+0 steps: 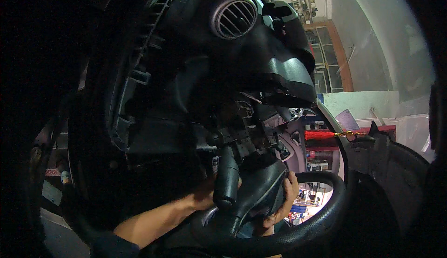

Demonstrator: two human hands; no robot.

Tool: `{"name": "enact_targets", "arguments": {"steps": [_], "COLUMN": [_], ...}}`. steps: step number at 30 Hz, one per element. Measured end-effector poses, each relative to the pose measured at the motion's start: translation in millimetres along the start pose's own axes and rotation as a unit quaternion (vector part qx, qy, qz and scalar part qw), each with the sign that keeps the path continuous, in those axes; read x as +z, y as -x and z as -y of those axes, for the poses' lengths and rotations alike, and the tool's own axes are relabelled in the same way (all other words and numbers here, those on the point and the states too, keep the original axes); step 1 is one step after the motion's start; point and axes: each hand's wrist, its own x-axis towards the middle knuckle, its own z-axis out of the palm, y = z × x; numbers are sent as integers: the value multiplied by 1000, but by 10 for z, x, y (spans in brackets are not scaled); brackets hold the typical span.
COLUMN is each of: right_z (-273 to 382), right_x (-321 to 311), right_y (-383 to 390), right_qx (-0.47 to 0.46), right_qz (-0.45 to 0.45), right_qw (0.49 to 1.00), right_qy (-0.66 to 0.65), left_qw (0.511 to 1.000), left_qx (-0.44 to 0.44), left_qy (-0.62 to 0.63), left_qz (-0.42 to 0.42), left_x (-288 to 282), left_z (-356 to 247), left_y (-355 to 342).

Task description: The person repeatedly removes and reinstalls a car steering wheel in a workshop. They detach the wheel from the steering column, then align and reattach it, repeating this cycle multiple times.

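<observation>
A black steering wheel (pixel 333 211) fills the lower middle, its hub (pixel 260 181) tilted up toward the bared steering column. My right hand (pixel 286 200) is inside the rim, curled round the right side of the hub. My left hand (pixel 203 197) reaches in from the lower left, and its fingers are hidden behind a thick black column stalk (pixel 226 179). Just above the hub, the column's switch assembly (pixel 249 139) shows exposed connectors and brackets. What my left fingers touch cannot be seen.
Over the column juts a black instrument hood (pixel 291 81). A round air vent (pixel 235 17) sits higher up. Left of these runs an open dashboard edge with clips (pixel 139 76). A red tassel (pixel 319 135) hangs at the right, near a dark trim panel (pixel 386 155).
</observation>
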Motion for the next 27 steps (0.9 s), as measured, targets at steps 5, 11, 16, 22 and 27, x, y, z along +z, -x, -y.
{"name": "enact_targets", "arguments": {"steps": [5, 11, 16, 22, 27], "right_z": [70, 36, 56, 42, 48], "right_x": [48, 54, 49, 58, 48], "right_y": [-67, -63, -62, -24, -25], "right_qx": [-14, 19, -8, 5, 7], "right_qz": [-1, -1, 6, 1, 0], "right_qw": [1000, 998, 999, 999, 999], "right_qy": [-19, -68, -43, -43, -38], "left_qw": [964, 956, 946, 941, 938], "left_qx": [59, 71, 58, 55, 51], "left_qy": [249, 286, 318, 334, 342], "left_qz": [-73, -14, 16, 29, 35], "left_x": [307, 336, 296, 300, 290], "left_z": [-267, -199, -154, -160, -167], "left_y": [-201, -347, -385, -369, -358]}}
